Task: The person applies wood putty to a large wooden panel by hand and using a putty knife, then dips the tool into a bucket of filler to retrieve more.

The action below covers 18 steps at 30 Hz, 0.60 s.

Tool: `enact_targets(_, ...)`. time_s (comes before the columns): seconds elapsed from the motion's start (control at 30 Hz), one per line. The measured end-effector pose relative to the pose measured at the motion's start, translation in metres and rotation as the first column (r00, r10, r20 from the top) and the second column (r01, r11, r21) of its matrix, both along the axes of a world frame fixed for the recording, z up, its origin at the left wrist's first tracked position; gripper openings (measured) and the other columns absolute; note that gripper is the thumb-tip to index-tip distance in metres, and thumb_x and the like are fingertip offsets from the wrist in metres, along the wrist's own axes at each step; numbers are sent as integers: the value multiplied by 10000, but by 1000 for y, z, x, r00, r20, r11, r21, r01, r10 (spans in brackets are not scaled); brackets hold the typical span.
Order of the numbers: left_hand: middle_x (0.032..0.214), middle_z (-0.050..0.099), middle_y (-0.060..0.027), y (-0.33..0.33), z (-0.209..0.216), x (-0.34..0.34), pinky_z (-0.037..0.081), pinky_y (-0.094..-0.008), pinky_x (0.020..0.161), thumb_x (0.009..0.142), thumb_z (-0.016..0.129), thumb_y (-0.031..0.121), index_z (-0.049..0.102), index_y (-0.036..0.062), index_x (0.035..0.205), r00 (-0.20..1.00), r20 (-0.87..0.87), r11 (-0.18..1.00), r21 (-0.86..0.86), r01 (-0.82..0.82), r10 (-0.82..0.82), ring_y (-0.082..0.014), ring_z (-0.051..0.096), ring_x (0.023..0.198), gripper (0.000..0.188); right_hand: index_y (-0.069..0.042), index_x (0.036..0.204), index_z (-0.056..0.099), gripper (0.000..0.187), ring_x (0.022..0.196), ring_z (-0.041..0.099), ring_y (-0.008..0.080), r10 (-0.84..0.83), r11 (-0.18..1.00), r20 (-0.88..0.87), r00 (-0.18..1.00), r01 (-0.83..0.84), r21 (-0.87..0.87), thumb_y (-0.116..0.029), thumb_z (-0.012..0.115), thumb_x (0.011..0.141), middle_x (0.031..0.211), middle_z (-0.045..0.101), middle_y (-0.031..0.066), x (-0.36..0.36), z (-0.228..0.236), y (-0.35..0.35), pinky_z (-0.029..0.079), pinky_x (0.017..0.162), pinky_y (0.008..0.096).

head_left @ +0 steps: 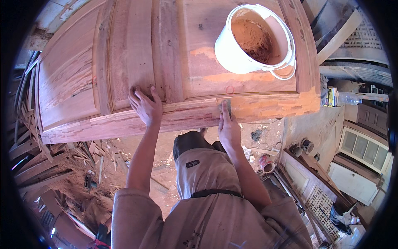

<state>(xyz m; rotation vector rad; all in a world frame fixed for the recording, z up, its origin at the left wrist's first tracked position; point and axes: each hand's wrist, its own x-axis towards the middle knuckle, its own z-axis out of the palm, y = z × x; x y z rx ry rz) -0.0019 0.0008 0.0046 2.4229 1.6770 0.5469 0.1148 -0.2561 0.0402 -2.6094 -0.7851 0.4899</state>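
Observation:
A large panelled wooden door (132, 45) lies in front of me, with orange-brown filler (269, 106) smeared over the right part of its near edge. My left hand (147, 106) rests on the door's near rail with its fingers apart, holding nothing. In my right hand (229, 126) is a small flat scraper (225, 106), pressed against the near edge where the filler begins; the fingers hide part of it. Behind that hand, on the door's right panel, stands a white plastic bucket (232, 54) with orange-brown filler inside and its handle hanging down.
Wood scraps (45, 153) are piled at the left, beside sawdust on the floor. At the right, a can (266, 164) lies near leaning boards and panels (300, 176). A white-framed window (365, 149) and a clear plastic bottle (348, 98) are farther right.

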Motion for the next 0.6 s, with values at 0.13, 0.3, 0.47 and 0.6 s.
enact_targets(0.13,1408,428,-274,-1,-1,0,328,-540,1105,968,566,423,475,-48,1283,1000,13,1000,-4,0,1,-440,404,1325,574,-247,1549,340,573,687,633,443,61,998,-4,998,-61,-26,-195,522,1009,830,607,254,0,8,-17,518,632,540)
enact_targets(0.3,1413,430,-277,0,-1,-3,325,-538,1108,967,566,424,478,-59,1269,1000,16,1000,9,-27,26,-437,399,1331,576,-263,1480,441,508,748,665,437,258,948,-139,956,-278,-157,-259,550,984,916,645,232,30,54,-24,546,638,534)
enact_targets(0.47,1440,415,-284,0,2,0,322,-536,1113,970,554,440,473,-70,1259,1000,-10,1000,-22,-14,13,-443,388,1341,591,-286,1409,535,424,696,647,399,570,807,-147,808,-585,-86,-319,560,987,810,628,198,77,69,31,533,658,507)
enact_targets(0.6,1435,417,-287,-2,2,0,316,-536,1118,971,550,448,469,-77,1253,1000,3,1000,-27,-8,8,-446,380,1347,601,-287,1342,593,366,706,651,397,640,740,-181,747,-662,-119,-331,553,981,810,652,181,95,56,26,534,653,507)
